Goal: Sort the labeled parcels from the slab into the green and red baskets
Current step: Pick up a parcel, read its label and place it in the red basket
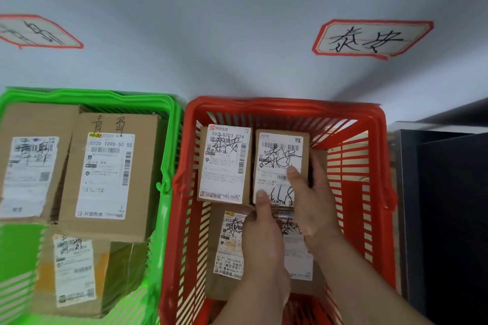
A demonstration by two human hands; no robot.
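Both my hands are inside the red basket (369, 124) on a small cardboard parcel (280, 150) with a white handwritten label. My right hand (317, 200) grips its right side, thumb lying on the label. My left hand (266, 240) holds its near edge, thumb on the label's lower left. A second labeled parcel (225, 163) lies just left of it. Two more labeled parcels (229, 243) lie nearer me, partly hidden under my hands. The green basket (169, 140) at left holds three labeled cardboard boxes (108, 177).
The two baskets stand side by side against a pale wall. A handwritten sign edged in red (369, 38) hangs above the red basket and another sign (37, 33) above the green one. A dark cabinet or panel (443, 219) stands right of the red basket.
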